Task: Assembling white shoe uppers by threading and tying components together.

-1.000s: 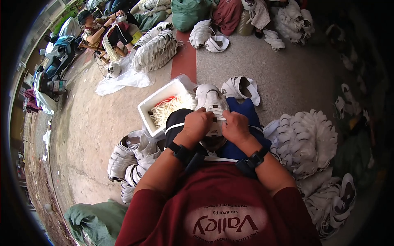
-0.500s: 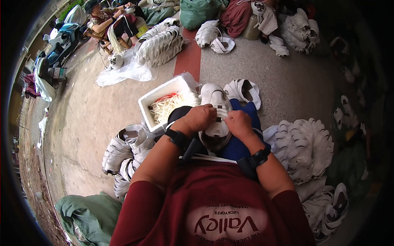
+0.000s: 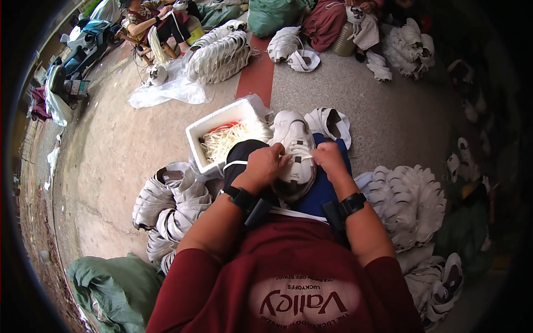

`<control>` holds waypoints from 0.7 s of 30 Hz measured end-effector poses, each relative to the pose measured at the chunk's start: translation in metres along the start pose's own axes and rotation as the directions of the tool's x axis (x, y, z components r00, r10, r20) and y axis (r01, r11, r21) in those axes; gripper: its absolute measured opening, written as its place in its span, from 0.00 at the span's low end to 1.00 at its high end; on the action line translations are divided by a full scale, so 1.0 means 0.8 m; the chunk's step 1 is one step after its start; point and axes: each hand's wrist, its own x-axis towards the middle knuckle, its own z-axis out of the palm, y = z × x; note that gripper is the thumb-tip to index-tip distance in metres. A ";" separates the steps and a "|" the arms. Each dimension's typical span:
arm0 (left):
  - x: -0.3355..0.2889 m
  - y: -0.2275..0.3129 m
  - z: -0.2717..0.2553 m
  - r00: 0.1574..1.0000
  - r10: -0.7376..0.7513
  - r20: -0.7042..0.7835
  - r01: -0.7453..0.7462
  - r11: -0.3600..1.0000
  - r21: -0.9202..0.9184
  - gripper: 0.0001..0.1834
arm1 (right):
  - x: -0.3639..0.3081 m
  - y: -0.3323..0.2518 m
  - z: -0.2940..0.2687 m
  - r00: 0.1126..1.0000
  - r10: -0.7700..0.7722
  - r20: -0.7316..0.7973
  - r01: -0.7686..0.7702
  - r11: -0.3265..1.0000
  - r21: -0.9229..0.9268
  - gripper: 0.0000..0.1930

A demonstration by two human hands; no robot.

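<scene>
a white lace-up sneaker (image 3: 290,129) rests on the person's lap. uneven tension could let the white shoelace (image 3: 303,157) slip or sit crooked; propped only on thighs, the sneaker could roll. the left hand (image 3: 268,165) and right hand (image 3: 329,159) flank it, fingers closed, seemingly pinching the shoelace, forearms angled inward. left of the sneaker sits a white foam box (image 3: 244,111) of pale cords (image 3: 225,141).

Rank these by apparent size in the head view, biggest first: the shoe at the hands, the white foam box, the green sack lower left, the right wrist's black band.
1. Green sack, running to the lower edge
2. White foam box
3. Shoe, partly covered
4. Black band
</scene>
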 end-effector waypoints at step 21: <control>0.032 -0.002 -0.019 0.976 0.216 0.012 -0.216 0.972 0.097 0.07 | -0.027 -0.036 0.016 0.909 -0.300 0.290 0.417 0.664 -0.620 0.06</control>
